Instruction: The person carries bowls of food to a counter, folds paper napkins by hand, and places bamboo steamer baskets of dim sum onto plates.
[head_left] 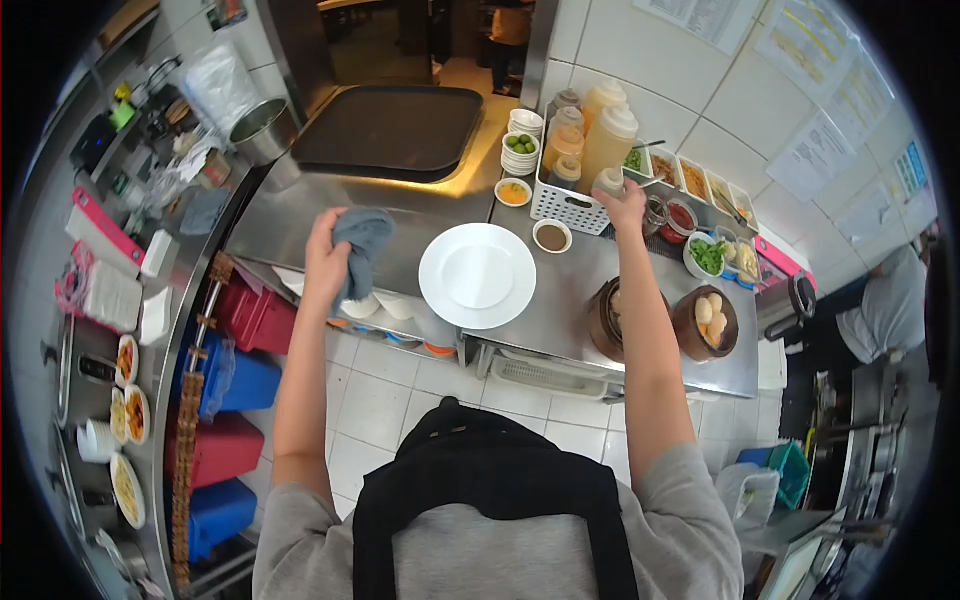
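Note:
My left hand point(328, 255) is closed on a blue-grey cloth point(368, 243) that hangs over the steel counter. My right hand point(626, 208) reaches to the right end of a white perforated basket point(570, 212), its fingers around the top of a squeeze bottle point(608, 180); the bottle's lower part is hidden. Taller sauce bottles point(610, 138) stand in the same basket. Between my hands a white plate point(478, 277) lies bare on the counter. Just below the basket sits a small bowl of brown sauce point(551, 236).
A dark tray point(390, 130) rests at the pass. Bamboo steamers with dumplings point(706, 325) stand front right, one partly behind my right forearm. A bowl of green leaves point(707, 255) and garnish containers point(693, 180) line the wall. Another person point(880, 310) is at far right.

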